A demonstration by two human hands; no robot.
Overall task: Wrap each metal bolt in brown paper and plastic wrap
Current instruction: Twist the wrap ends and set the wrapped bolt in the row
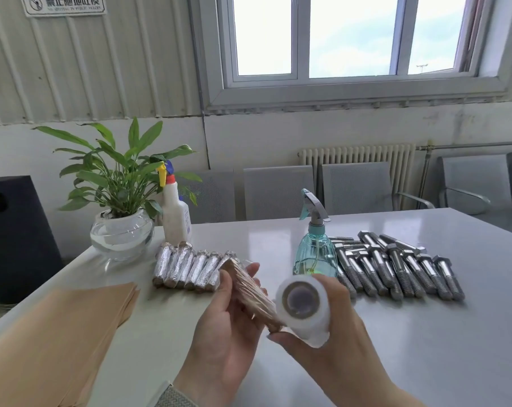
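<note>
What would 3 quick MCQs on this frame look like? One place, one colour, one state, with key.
1. Where do the bare bolts lie?
A. right of the blue spray bottle
B. on the brown paper sheets
C. in the plant bowl

2. What colour is the white bottle's trigger?
A. green
B. yellow
C. black

3. What does the right hand hold?
A. nothing
B. a bare bolt
C. the plastic wrap roll

Key: A, the pile sits right of the bottle on the table; B, the trigger shows yellow; C, the fingers close round the roll, beside the paper-wrapped bolt in the left hand.
</note>
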